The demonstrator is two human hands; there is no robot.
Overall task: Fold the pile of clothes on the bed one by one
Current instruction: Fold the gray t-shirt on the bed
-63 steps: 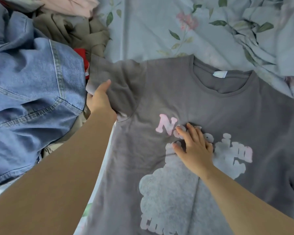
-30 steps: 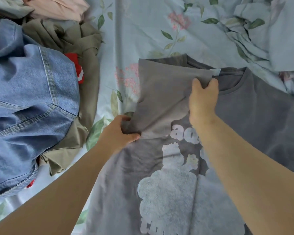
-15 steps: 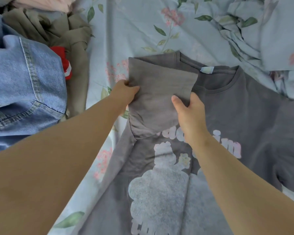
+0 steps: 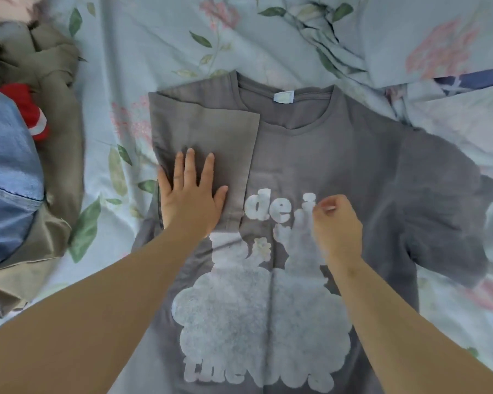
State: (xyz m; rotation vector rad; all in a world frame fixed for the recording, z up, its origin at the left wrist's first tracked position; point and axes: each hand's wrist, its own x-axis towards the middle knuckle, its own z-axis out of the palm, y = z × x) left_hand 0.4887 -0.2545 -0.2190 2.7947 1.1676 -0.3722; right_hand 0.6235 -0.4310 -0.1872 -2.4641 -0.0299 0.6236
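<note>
The pile of clothes (image 4: 26, 166) lies on the left of the bed (image 4: 154, 38). The left hand (image 4: 190, 197) presses flat, fingers straight, on the folded-in sleeve (image 4: 211, 129) of the grey T-shirt (image 4: 353, 166) spread mid-bed. The right hand (image 4: 337, 226) is over the print with fingers curled; I cannot tell whether it grips anything.

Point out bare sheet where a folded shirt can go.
Bare bedsheet lies above the grey T-shirt, and in a strip between its folded sleeve and the olive garment. Crowded: the left edge, with denim piled there.
</note>
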